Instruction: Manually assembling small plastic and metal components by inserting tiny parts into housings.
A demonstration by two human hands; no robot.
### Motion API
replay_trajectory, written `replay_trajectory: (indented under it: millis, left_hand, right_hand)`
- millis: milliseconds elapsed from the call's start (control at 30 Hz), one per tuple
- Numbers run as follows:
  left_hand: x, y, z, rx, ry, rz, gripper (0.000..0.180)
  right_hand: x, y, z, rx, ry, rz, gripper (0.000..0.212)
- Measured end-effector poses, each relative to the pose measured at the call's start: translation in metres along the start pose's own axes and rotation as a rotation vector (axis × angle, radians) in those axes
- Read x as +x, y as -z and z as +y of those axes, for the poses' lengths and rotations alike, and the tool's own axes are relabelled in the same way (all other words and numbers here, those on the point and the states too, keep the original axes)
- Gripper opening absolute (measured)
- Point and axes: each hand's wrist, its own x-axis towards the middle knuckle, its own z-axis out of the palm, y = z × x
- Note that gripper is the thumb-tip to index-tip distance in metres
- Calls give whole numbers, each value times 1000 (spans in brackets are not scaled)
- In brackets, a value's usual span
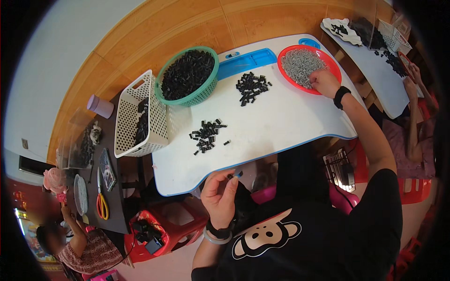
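Note:
Near the table's front edge, my left hand [219,196] is closed in a pinch on a small black plastic piece [230,176]. A bit of blue shows by its thumb tip. At the far right, my right hand [325,82] dips into a red plate [337,70] heaped with small grey metal pins or screws [300,65]. Its fingers are pressed together at the pile, and what they hold is hidden. Two loose piles of black plastic pieces lie on the white table [276,122], a far pile [252,88] and a nearer pile [206,136].
A green basket [211,86] full of black pieces stands beside a white perforated basket [159,126]. Behind is a blue tray [248,63]. On the dark side table [119,206] lie yellow-handled scissors [101,206] and a phone [107,169]. Other people sit at both sides.

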Motion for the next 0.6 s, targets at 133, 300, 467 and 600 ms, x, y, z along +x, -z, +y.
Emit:
replay_trajectory:
  millis: [133, 300, 467, 600]
  left_hand:
    - [2, -1, -7, -6, 17, -9, 15]
    - [6, -4, -11, -26, 6, 11, 12]
    - [8, -8, -17, -2, 11, -3, 12]
    - [8, -7, -24, 28, 17, -2, 11]
  right_hand:
    - [-5, 1, 4, -42, -41, 11, 6]
    - [-9, 6, 5, -2, 36, 94, 4]
    - [-9, 6, 17, 145, -1, 154, 3]
    - [-12, 9, 0, 62, 23, 275, 3]
